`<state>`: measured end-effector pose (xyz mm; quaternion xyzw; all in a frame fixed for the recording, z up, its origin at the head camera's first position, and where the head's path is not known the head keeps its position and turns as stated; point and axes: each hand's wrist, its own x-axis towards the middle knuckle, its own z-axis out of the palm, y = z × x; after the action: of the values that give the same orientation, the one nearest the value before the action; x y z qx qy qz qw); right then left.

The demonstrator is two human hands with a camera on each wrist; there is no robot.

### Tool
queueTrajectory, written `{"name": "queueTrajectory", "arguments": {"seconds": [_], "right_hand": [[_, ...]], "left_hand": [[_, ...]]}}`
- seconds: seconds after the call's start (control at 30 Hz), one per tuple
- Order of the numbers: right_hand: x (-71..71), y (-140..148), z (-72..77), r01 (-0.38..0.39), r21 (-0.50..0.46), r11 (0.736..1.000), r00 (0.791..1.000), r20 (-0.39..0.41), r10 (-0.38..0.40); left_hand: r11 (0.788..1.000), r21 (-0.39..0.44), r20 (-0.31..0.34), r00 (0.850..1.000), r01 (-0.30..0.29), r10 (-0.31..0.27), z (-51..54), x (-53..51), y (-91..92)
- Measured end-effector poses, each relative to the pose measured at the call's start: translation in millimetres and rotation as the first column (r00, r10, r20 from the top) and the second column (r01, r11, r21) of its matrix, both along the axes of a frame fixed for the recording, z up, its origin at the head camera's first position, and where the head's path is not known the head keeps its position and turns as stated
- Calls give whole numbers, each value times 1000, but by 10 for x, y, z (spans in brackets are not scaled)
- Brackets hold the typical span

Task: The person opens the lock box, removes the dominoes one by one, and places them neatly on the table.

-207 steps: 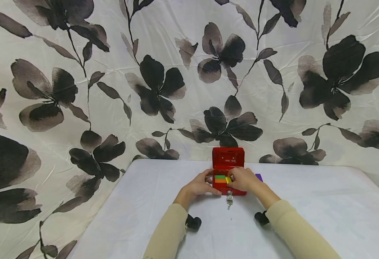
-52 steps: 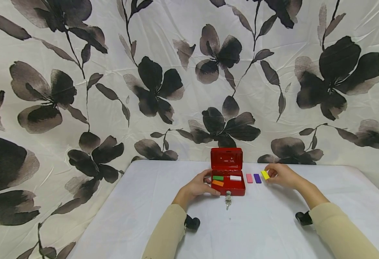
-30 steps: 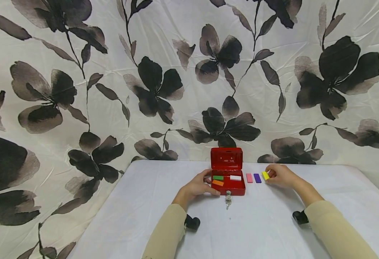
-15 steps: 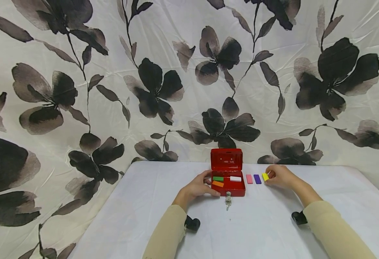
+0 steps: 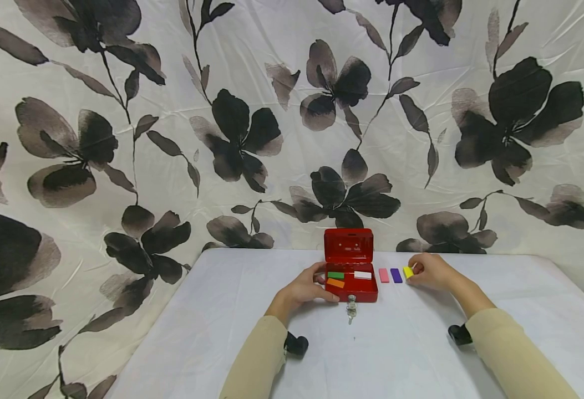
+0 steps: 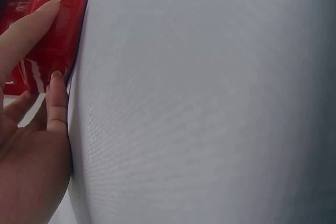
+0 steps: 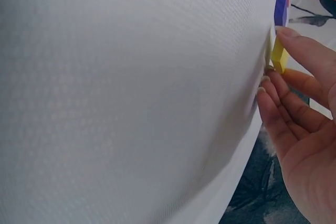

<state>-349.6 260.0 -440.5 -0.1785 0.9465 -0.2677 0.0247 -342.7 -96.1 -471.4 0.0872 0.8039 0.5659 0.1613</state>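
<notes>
A red metal box (image 5: 363, 296) stands with its lid up, holding a green block (image 5: 336, 275), an orange block (image 5: 335, 282) and a white block (image 5: 362, 275). The left hand (image 5: 300, 288) grips the box's left side, thumb on the front face in the left wrist view (image 6: 34, 150). To the right of the box a pink block (image 5: 384, 275), a purple block (image 5: 396, 275) and a yellow block (image 5: 408, 272) form a row on the table. Between thumb and fingers the right hand (image 5: 432, 271) pinches the yellow block, also seen in the right wrist view (image 7: 310, 114).
Keys (image 5: 351, 311) hang from the lock at the box's front, over the white tabletop (image 5: 351, 366). A floral cloth (image 5: 272, 138) rises behind the table. Each wrist carries a black device, the left one (image 5: 296, 344) and the right one (image 5: 460, 334).
The right hand has moved from inside the box to the right with the yellow block, and set it near the purple one. A pink block now lies outside. The left hand keeps its place.
</notes>
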Motion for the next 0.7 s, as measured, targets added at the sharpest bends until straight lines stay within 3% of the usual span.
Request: {"name": "queueTrajectory", "arguments": {"seconds": [0.17,0.7], "right_hand": [[10,-18,21,21,7,1000,999,30,-21],[-8,-38,6,5,9,1000,1000,7,-5]], "left_hand": [[1000,6,-1,1000,4,-4,2,3,-1],[1000,-11,-6,1000,-1,1,17,13,-3]]}}
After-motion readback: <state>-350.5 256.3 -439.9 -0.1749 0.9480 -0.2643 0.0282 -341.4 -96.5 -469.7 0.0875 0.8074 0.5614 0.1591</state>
